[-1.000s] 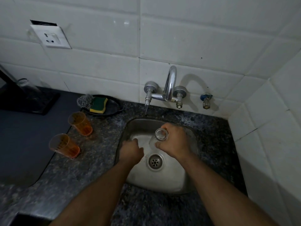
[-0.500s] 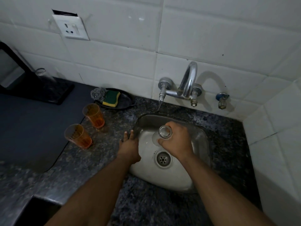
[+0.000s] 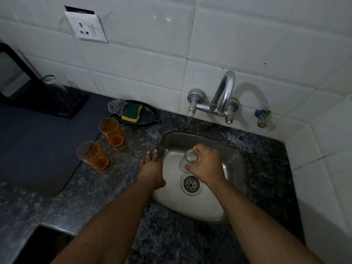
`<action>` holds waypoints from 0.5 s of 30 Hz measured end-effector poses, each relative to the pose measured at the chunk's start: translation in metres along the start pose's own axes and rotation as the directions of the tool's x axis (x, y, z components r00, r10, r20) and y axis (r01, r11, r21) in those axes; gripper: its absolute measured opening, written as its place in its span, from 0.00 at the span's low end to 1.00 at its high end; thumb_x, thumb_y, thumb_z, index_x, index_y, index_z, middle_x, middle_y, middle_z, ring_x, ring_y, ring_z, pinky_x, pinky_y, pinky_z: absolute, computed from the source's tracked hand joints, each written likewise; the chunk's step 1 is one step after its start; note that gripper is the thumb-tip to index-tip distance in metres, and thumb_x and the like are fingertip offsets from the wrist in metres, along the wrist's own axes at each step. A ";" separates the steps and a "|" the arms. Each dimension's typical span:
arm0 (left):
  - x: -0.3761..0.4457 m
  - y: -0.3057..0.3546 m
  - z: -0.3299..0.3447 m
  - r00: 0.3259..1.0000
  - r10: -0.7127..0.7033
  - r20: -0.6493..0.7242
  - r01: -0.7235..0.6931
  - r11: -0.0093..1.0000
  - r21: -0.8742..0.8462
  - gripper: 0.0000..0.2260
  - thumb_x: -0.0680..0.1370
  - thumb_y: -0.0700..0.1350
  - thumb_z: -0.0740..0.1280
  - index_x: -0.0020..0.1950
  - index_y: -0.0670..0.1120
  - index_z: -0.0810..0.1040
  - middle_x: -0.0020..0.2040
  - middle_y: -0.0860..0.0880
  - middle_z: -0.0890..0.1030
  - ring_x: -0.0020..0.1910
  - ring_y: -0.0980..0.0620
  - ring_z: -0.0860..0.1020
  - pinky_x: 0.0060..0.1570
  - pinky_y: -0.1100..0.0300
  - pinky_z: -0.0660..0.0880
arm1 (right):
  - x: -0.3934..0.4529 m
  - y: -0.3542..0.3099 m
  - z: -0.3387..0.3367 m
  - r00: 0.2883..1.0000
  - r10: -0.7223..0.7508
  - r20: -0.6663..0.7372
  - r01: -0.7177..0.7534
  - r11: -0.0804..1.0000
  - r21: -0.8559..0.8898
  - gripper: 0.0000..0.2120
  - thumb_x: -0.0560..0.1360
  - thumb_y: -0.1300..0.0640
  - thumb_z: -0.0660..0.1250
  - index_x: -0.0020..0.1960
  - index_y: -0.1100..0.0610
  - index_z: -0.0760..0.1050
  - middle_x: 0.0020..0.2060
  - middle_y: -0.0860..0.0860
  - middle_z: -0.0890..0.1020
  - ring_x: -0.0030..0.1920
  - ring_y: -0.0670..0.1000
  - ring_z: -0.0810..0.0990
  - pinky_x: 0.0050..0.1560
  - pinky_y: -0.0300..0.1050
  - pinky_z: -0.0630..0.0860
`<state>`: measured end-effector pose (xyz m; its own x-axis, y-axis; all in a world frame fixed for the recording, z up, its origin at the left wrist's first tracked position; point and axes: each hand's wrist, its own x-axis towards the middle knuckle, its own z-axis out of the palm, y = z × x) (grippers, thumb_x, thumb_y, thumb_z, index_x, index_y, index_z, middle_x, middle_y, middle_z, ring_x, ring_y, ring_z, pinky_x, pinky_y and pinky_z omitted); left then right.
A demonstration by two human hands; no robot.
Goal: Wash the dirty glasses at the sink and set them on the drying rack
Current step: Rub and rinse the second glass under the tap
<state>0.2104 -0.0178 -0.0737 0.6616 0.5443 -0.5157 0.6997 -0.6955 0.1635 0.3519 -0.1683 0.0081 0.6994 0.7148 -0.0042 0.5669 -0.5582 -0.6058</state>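
My right hand [image 3: 206, 165] grips a clear glass [image 3: 188, 161] inside the steel sink [image 3: 234, 168], above the drain. The glass tilts with its mouth up and toward me. My left hand [image 3: 151, 168] lies flat on the sink's left rim with fingers spread, holding nothing. Two orange tumblers [image 3: 111, 131] [image 3: 92, 155] stand upright on the granite counter [image 3: 118, 180] to the left of the sink. Another clear glass [image 3: 52, 81] stands on a black tray [image 3: 43, 100] at the far left by the wall.
A chrome tap [image 3: 219, 100] juts from the tiled wall behind the sink, its spout hanging over the back left rim. A black dish [image 3: 146, 116] holds a green-yellow sponge [image 3: 132, 109] and steel scrubber [image 3: 116, 105]. A dark mat [image 3: 34, 149] covers the left counter. A blue valve [image 3: 262, 116] sits right of the tap.
My left hand has left the basin and moved left onto the sink's rim, fingers now spread. My right hand keeps the clear glass in about the same spot. The camera has turned left.
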 end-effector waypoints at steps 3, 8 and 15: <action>-0.001 0.001 -0.002 1.000 -0.002 -0.004 0.002 1.000 -0.004 0.47 0.73 0.52 0.76 0.84 0.44 0.53 0.85 0.44 0.39 0.83 0.36 0.39 0.79 0.36 0.52 | 0.000 0.001 0.000 1.000 0.002 0.007 -0.002 1.000 0.000 0.23 0.59 0.52 0.83 0.51 0.49 0.79 0.43 0.44 0.82 0.42 0.47 0.81 0.43 0.49 0.82; 0.000 0.002 -0.002 1.000 -0.014 -0.011 0.013 1.000 -0.008 0.48 0.73 0.53 0.76 0.84 0.44 0.53 0.85 0.44 0.40 0.83 0.37 0.40 0.79 0.36 0.54 | 0.002 0.001 -0.001 1.000 -0.011 0.013 0.012 1.000 -0.011 0.23 0.59 0.52 0.83 0.51 0.50 0.80 0.43 0.45 0.82 0.42 0.47 0.81 0.43 0.48 0.82; -0.001 0.003 -0.002 0.999 -0.014 -0.033 0.014 1.000 -0.002 0.49 0.72 0.55 0.76 0.85 0.44 0.51 0.85 0.44 0.41 0.83 0.37 0.41 0.78 0.37 0.54 | 0.002 -0.001 -0.002 1.000 -0.020 0.014 0.020 1.000 -0.020 0.23 0.60 0.52 0.83 0.52 0.50 0.80 0.44 0.45 0.82 0.43 0.47 0.81 0.44 0.47 0.82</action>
<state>0.2124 -0.0197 -0.0714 0.6601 0.5697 -0.4896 0.7097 -0.6865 0.1579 0.3537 -0.1676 0.0104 0.6816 0.7317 -0.0030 0.5898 -0.5519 -0.5896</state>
